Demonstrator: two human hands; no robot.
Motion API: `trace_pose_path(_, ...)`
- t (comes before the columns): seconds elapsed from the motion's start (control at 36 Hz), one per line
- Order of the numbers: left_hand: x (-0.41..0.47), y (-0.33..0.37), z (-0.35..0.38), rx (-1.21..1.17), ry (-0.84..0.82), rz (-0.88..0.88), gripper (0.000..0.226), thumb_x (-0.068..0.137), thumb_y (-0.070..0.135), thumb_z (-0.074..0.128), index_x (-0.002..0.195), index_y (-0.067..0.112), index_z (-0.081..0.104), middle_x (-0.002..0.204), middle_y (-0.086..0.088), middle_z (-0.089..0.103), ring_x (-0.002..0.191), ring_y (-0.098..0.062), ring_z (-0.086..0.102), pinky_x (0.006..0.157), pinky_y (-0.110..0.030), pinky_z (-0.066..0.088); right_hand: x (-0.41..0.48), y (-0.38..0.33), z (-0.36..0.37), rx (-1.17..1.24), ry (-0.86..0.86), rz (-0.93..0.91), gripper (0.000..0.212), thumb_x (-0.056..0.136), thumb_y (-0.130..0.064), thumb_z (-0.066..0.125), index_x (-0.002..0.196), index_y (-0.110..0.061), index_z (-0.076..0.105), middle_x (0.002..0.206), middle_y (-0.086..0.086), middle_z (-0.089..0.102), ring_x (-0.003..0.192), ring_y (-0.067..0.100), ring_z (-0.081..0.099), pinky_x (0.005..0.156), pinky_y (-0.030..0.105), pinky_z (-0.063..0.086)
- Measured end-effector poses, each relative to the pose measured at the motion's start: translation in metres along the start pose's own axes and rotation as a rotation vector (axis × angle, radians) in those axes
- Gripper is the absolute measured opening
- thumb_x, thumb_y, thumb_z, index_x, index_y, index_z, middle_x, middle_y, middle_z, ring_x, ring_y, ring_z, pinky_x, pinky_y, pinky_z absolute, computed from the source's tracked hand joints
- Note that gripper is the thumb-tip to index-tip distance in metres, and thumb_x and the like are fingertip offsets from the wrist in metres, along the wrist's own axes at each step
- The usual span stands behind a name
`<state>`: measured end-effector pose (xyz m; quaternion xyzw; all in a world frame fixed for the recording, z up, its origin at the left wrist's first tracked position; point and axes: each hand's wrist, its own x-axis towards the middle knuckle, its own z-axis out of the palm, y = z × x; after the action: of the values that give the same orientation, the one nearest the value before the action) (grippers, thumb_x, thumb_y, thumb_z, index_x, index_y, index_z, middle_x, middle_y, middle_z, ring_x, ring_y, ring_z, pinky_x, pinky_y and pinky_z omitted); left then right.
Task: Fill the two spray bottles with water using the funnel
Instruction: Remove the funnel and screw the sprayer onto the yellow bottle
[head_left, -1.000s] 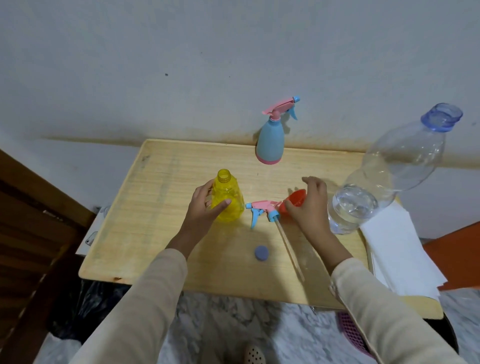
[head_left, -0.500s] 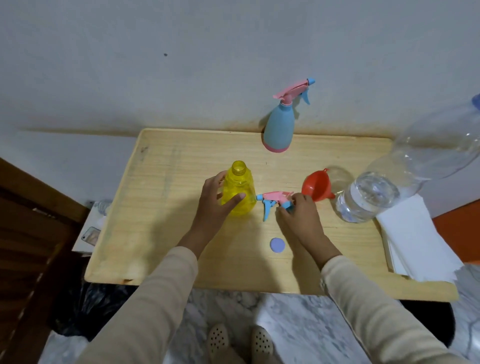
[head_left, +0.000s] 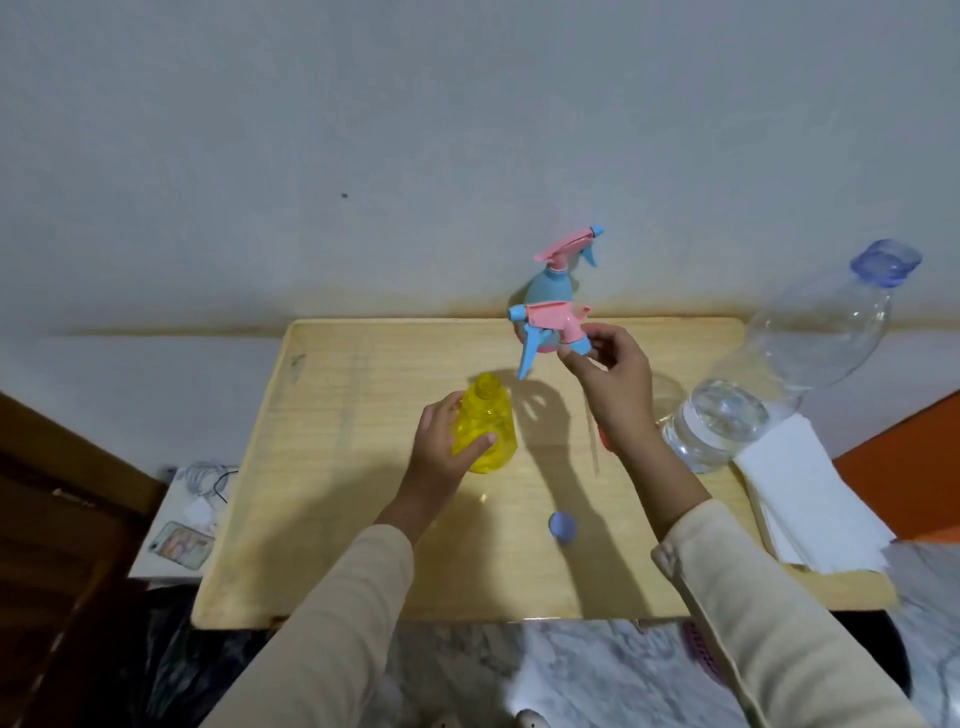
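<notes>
Mid-frame, the left hand (head_left: 440, 448) grips the yellow spray bottle (head_left: 491, 415), the right hand (head_left: 618, 382) pinches a trigger sprayer (head_left: 551, 323) aloft, well inside the wooden table (head_left: 337, 441) edges.

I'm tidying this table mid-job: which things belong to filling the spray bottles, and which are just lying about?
Job:
yellow bottle in left hand
spray head in right hand
blue spray bottle
water bottle
loose blue cap
funnel, mostly hidden

Lying about:
paper stack
phone
cable

Left hand (head_left: 440, 449) grips the yellow bottle (head_left: 491, 415); right hand (head_left: 615, 387), raised, pinches the spray head (head_left: 551, 319).
</notes>
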<state>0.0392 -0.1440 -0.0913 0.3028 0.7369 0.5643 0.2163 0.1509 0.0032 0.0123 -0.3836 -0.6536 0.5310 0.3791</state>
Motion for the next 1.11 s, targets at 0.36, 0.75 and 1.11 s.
trace_pose_path(0.36, 0.005, -0.001, -0.001, 0.0, -0.025, -0.017, 0.061, 0.078, 0.015, 0.077, 0.131, 0.017, 0.048, 0.12, 0.003, 0.042, 0.116, -0.014, 0.048, 0.095, -0.032, 0.046, -0.011, -0.089, 0.03, 0.215, -0.06, -0.321, 0.032, 0.083, -0.008, 0.065, 0.113, 0.0, 0.06, 0.111, 0.016, 0.064, 0.108, 0.028, 0.058, 0.09, 0.023, 0.049)
trace_pose_path(0.75, 0.007, -0.006, 0.001, 0.023, -0.011, -0.007, 0.063, 0.077, 0.013, 0.078, 0.132, 0.018, 0.047, 0.12, 0.005, 0.042, 0.118, -0.015, 0.049, 0.094, -0.029, 0.045, -0.013, -0.073, 0.049, 0.254, -0.129, -0.299, 0.036, 0.081, -0.012, 0.063, 0.112, 0.005, 0.058, 0.11, 0.021, 0.062, 0.107, 0.033, 0.057, 0.086, 0.02, 0.048)
trace_pose_path(1.11, -0.001, -0.014, 0.012, 0.028, 0.129, 0.056, 0.065, 0.063, 0.051, 0.068, 0.122, 0.032, 0.052, 0.113, 0.011, 0.05, 0.111, -0.016, 0.053, 0.093, -0.046, 0.048, -0.029, 0.02, 0.05, 0.018, -0.273, -0.045, 0.028, 0.078, -0.003, 0.072, 0.1, -0.016, 0.059, 0.095, 0.002, 0.065, 0.091, 0.01, 0.061, 0.084, 0.028, 0.051)
